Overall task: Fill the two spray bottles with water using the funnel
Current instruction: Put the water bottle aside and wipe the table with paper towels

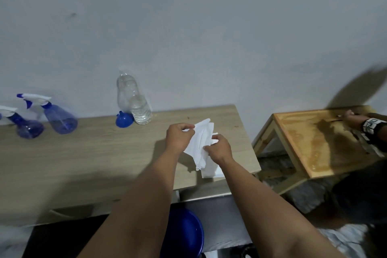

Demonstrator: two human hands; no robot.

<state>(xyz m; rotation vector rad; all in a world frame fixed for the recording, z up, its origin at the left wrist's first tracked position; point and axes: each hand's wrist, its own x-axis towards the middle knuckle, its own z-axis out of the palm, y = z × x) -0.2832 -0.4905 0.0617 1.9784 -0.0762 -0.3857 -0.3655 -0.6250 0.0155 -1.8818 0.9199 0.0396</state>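
Note:
Two blue spray bottles with white trigger heads stand at the far left of the wooden table (83, 159): one (59, 116) further in, the other (25, 124) at the frame's edge. A blue funnel (124, 120) lies on its side by the wall, touching a clear water bottle (136, 103) that holds some water low down. My left hand (179, 137) and my right hand (218, 148) both grip a white cloth (200, 142) above the table's right part, well away from the bottles.
A blue stool seat (186, 234) sits below the table's front edge. A smaller varnished wooden table (310, 138) stands to the right, with another person's hand (356, 119) and a wristband over it. More white cloth or paper (211, 170) lies under my hands.

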